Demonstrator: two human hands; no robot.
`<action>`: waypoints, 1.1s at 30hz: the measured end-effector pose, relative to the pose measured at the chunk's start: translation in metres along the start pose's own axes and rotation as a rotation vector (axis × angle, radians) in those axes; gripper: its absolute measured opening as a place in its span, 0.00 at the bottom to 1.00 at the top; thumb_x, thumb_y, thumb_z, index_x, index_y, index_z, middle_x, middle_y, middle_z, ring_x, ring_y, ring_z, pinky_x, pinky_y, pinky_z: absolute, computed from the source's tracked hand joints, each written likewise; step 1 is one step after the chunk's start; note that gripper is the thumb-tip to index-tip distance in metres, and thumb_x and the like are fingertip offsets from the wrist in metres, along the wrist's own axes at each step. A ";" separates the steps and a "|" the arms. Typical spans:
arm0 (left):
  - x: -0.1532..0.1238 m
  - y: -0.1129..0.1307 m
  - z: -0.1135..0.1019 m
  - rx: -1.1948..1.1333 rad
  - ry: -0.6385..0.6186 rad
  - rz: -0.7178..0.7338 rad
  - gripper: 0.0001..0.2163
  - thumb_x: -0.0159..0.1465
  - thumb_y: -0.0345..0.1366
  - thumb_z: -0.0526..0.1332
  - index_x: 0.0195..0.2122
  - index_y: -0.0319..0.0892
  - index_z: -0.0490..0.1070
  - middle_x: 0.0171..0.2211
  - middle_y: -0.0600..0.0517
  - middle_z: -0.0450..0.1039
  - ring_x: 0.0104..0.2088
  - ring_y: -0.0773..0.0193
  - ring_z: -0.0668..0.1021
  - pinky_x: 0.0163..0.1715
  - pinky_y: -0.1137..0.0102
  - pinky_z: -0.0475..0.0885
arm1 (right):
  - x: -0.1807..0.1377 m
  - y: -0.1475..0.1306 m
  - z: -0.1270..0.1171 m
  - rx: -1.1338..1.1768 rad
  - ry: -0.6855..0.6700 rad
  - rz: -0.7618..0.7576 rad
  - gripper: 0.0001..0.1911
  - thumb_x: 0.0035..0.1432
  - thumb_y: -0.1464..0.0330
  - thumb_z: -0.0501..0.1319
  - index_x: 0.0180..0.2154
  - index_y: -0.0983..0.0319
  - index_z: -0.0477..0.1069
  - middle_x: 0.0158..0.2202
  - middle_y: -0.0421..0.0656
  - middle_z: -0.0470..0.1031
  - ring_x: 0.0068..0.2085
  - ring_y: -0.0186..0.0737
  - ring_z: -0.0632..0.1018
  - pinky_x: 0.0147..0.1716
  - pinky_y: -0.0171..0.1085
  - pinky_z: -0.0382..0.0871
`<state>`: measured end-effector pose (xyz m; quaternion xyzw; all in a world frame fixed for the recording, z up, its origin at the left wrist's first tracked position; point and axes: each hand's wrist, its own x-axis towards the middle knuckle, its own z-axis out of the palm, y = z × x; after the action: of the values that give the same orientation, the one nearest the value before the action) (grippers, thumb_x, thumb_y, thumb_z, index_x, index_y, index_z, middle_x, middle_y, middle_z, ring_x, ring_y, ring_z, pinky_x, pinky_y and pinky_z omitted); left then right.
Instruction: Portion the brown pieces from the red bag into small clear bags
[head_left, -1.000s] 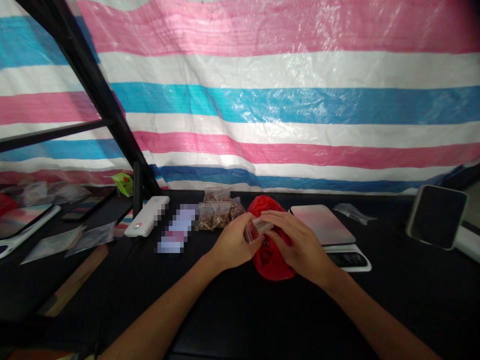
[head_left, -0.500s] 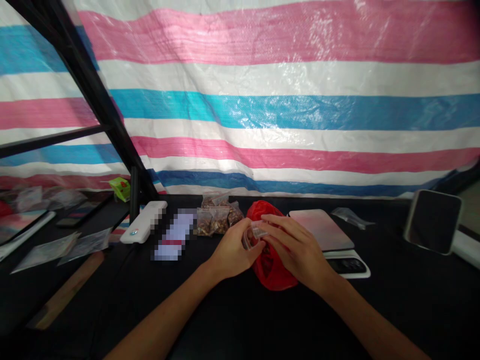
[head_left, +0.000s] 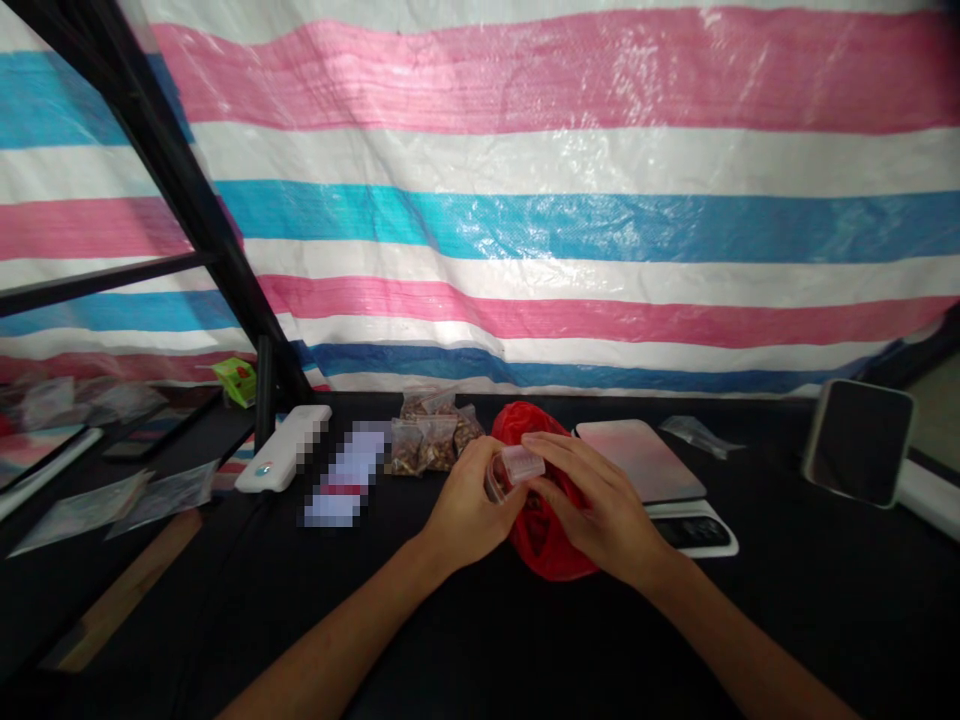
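My left hand [head_left: 466, 506] and my right hand [head_left: 596, 505] meet over a red plastic bag [head_left: 541, 528] on the black table [head_left: 480, 640]. Both pinch a small clear plastic bag [head_left: 512, 467] between thumbs and fingers, just above the red bag's mouth. What the clear bag contains does not show. Behind my left hand lie several small clear bags filled with brown bits [head_left: 431, 436].
A flat scale with a pink-lit platform [head_left: 651, 462] stands right of the red bag. A white power bank [head_left: 281, 461] and a blurred card [head_left: 343, 486] lie to the left. An empty clear bag [head_left: 694, 432] and a dark square device [head_left: 859, 441] are at the right. More clear bags [head_left: 112, 497] lie far left.
The clear bag has been turned slightly between my fingers. The camera has shifted a little; both hands stay over the red bag.
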<state>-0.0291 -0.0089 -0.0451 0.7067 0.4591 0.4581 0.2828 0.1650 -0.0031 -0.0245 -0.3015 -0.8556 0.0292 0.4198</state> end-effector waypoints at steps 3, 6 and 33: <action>0.000 -0.001 -0.001 0.065 0.098 -0.020 0.05 0.65 0.36 0.63 0.37 0.44 0.65 0.35 0.53 0.70 0.35 0.62 0.74 0.36 0.69 0.67 | 0.001 0.001 0.000 0.034 0.036 0.081 0.25 0.69 0.72 0.60 0.64 0.51 0.65 0.60 0.44 0.76 0.60 0.45 0.76 0.61 0.46 0.72; 0.002 0.003 -0.005 0.179 0.213 -0.140 0.07 0.66 0.37 0.61 0.35 0.46 0.62 0.31 0.55 0.68 0.31 0.63 0.73 0.33 0.69 0.64 | 0.003 0.008 -0.002 -0.007 0.038 0.182 0.23 0.69 0.73 0.58 0.63 0.53 0.66 0.61 0.45 0.75 0.61 0.47 0.75 0.61 0.49 0.71; 0.007 -0.012 0.003 -0.336 0.185 -0.449 0.15 0.52 0.19 0.60 0.35 0.44 0.61 0.28 0.59 0.67 0.26 0.69 0.70 0.29 0.74 0.65 | 0.005 0.016 -0.021 -0.022 -0.539 0.387 0.16 0.62 0.67 0.66 0.51 0.52 0.74 0.47 0.40 0.82 0.44 0.45 0.81 0.43 0.40 0.70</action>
<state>-0.0297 0.0024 -0.0531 0.4860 0.5456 0.5160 0.4470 0.1862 0.0087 -0.0120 -0.4445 -0.8629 0.1777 0.1619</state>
